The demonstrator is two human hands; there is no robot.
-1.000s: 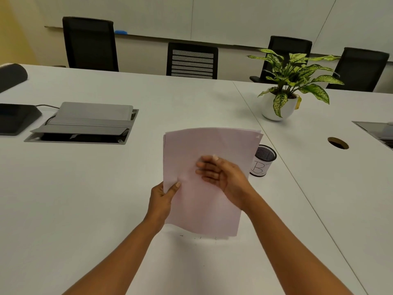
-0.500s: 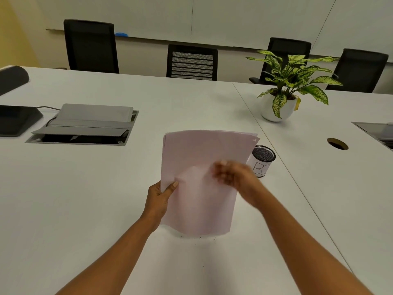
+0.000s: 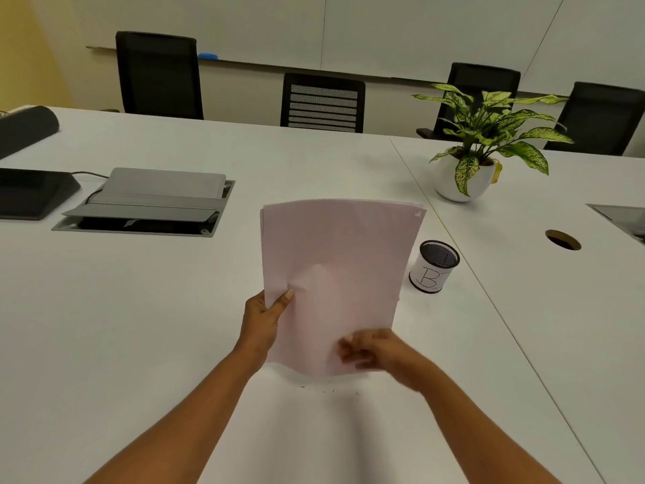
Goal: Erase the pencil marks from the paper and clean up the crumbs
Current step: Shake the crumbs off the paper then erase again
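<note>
Showing the cleanup stage from the head view: nearest the viewer, a scatter of dark crumbs (image 3: 328, 389) lies on the white table (image 3: 139, 344), directly below the lower edge of the paper (image 3: 342, 267). The right hand (image 3: 373, 349) is at that lower edge, in front of the sheet. Motion blur hides its fingers, so it cannot be told whether it pinches the paper or merely brushes it. The left hand (image 3: 265, 319) grips the paper's left edge, thumb laid across the front face and fingers behind. The paper, a pale pink sheaf of several sheets, is held upright and appears lifted off the table; its visible face shows no pencil marks. On this evidence the erasing appears finished and the crumbs are off the sheet, while gathering them from the table is not yet done. Farther back, near the paper's right edge, stands a mesh pen cup (image 3: 434, 265) with a lettered label. Beyond it are an open cable hatch (image 3: 146, 207) at left, a potted plant (image 3: 488, 134) at right, and black chairs (image 3: 323, 103) along the far side.
</note>
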